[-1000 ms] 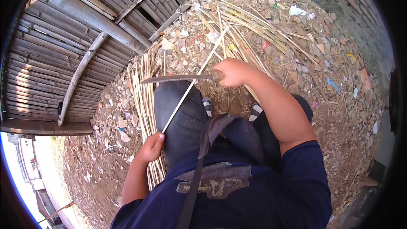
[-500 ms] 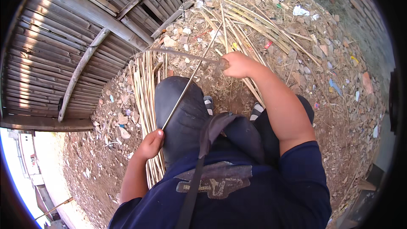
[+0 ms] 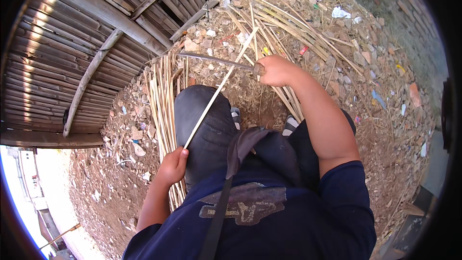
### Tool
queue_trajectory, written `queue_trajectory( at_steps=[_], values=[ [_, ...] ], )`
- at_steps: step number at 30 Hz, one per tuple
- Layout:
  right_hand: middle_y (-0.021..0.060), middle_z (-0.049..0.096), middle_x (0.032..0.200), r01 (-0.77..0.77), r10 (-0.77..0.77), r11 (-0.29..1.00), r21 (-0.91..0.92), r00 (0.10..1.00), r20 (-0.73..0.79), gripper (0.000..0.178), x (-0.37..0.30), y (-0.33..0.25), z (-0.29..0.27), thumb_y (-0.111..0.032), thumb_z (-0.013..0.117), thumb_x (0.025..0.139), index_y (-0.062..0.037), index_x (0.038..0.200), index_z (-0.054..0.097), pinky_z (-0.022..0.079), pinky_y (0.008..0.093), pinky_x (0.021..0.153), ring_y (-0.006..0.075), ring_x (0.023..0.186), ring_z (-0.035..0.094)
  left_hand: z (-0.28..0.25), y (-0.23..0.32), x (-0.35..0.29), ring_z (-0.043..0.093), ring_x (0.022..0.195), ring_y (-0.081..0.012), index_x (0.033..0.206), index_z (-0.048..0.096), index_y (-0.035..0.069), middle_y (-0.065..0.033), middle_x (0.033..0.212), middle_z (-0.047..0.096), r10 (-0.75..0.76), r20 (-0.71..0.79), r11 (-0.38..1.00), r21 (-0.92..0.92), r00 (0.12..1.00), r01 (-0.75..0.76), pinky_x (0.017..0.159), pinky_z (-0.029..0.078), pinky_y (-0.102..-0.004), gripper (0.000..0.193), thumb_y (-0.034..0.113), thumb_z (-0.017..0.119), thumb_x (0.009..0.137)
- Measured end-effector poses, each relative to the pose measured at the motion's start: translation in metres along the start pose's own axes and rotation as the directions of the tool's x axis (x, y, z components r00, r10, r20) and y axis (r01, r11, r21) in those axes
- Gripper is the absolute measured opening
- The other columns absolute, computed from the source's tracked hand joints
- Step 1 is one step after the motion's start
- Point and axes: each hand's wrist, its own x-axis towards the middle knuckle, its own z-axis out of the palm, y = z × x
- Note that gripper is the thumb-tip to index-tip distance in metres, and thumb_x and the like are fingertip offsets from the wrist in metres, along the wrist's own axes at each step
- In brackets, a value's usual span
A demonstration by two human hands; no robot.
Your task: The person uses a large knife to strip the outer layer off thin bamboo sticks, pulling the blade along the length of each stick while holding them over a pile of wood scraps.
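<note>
My left hand [image 3: 173, 164] is closed around the lower end of a pale bamboo strip [image 3: 210, 103], which slants up and to the right over my left knee. My right hand [image 3: 276, 71] grips the short handle of a long-bladed knife [image 3: 211, 60]. Its blade points left and crosses the strip near the upper end; whether the two touch I cannot tell. Beside my left leg lies a bundle of similar bamboo strips [image 3: 162, 103], partly hidden by the knee and left hand.
More bamboo lengths [image 3: 296, 31] lie on the rubble-strewn ground ahead. A slatted bamboo wall [image 3: 62, 67] stands close on the left, a brick wall [image 3: 409, 9] at the right. Scraps of litter [image 3: 340, 13] are scattered far ahead. A dark strap [image 3: 222, 212] hangs across my front.
The strip has turned in my left hand: its broad pale face shows, where a thin darker edge showed before. The knife has shifted slightly right with my right hand.
</note>
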Motion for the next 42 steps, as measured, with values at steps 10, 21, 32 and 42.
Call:
queue_trajectory(
  at_steps=[10,21,32,42],
  values=[
    [0.0218,0.070,0.094,0.128,-0.127,0.992,0.006,0.980,0.154,0.038,0.009,-0.004,0.010,-0.021,0.068,0.073,-0.0055,0.107,0.071,0.054,0.0469,0.081,0.0391,0.091,0.068,-0.001,-0.012,0.005,0.054,0.064,-0.0379,0.086,0.053,0.000,-0.0206,0.068,0.055,0.039,0.027,0.995,-0.095,0.999,-0.036,0.065,0.045,-0.0446,0.047,0.040,0.042,0.110],
    [0.0220,0.071,0.100,-0.055,0.053,0.998,0.008,0.987,0.152,0.032,0.004,-0.019,0.005,-0.017,0.065,0.076,-0.0045,0.104,0.071,0.055,0.0469,0.087,0.0381,0.101,0.068,-0.002,-0.006,0.003,0.054,0.063,-0.0382,0.086,0.053,0.000,-0.0207,0.068,0.055,0.034,0.014,0.999,-0.042,0.999,-0.034,0.063,0.044,-0.0451,0.046,0.038,0.043,0.110],
    [0.0215,0.072,0.105,-0.048,0.041,0.997,0.054,0.992,0.121,0.034,0.010,-0.003,0.011,-0.019,0.066,0.075,-0.0058,0.106,0.072,0.054,0.0470,0.087,0.0388,0.101,0.068,-0.003,-0.005,0.005,0.050,0.063,-0.0270,0.086,0.053,0.000,-0.0160,0.068,0.053,0.012,0.051,0.989,-0.147,0.999,-0.004,0.063,0.044,-0.0412,0.046,0.038,0.045,0.110],
    [0.0255,0.070,0.110,0.120,-0.120,0.993,-0.009,0.991,0.057,0.054,0.005,-0.012,0.017,-0.022,0.068,0.076,-0.0023,0.126,0.067,0.054,0.0443,0.094,0.0391,0.105,0.068,-0.004,-0.010,0.005,0.049,0.063,-0.0239,0.086,0.055,0.000,-0.0136,0.066,0.052,0.018,0.032,0.994,-0.112,0.999,-0.014,0.063,0.044,-0.0400,0.046,0.037,0.045,0.110]
  ],
)
